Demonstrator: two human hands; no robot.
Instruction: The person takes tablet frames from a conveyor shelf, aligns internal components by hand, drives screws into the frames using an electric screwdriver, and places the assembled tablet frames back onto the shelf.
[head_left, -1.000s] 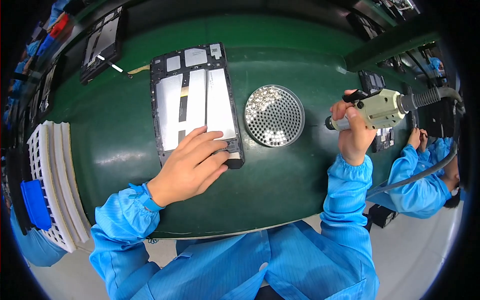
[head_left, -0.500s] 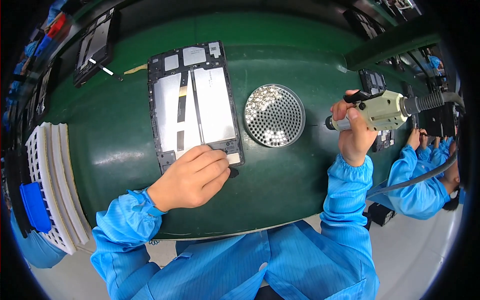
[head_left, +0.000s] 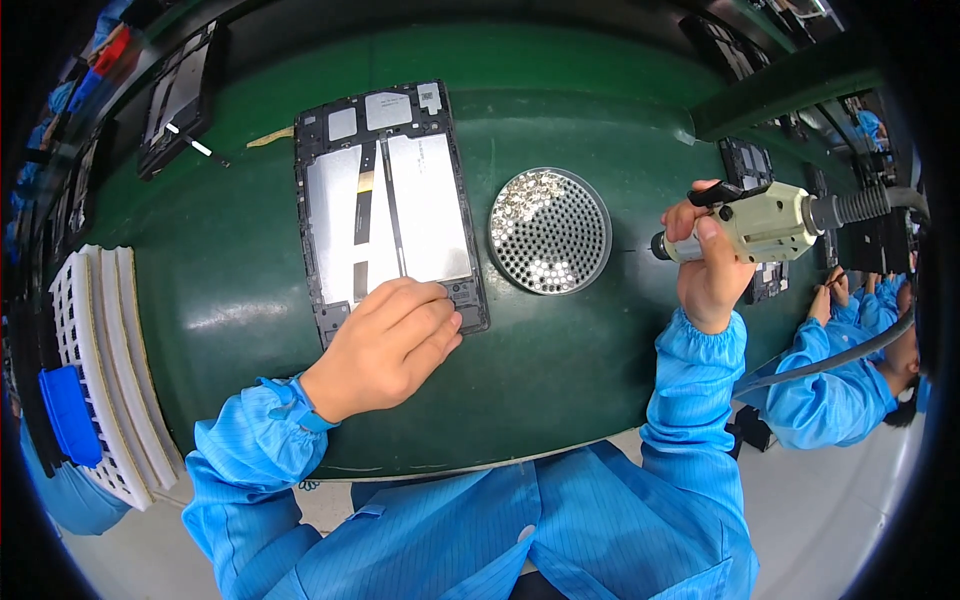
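An opened tablet [head_left: 430, 210] lies on the green bench in front of me, its silver inside, black frame and flat ribbon cables showing. My left hand [head_left: 385, 340] rests over its near edge with the fingers curled together; whatever they may pinch is hidden. My right hand [head_left: 712, 255] is wrapped round a pale green electric screwdriver [head_left: 770, 222] with a black lever, held level with its tip toward the left. Between the two hands stands a round dish [head_left: 550, 230] with a perforated plate, small shiny screws gathered mostly at its upper left and bottom.
A thick cable [head_left: 840, 365] runs from the screwdriver down the right side. White foam trays [head_left: 110, 370] with a blue piece [head_left: 70, 415] stand at the left. Another tablet [head_left: 180, 100] lies far left, a yellow strip [head_left: 270, 137] nearer. A co-worker in blue [head_left: 830, 380] works at the right.
My left hand has shifted slightly up and right on the tablet's near edge. The pale strip and dark piece there no longer show. My right hand and the screwdriver stay in place.
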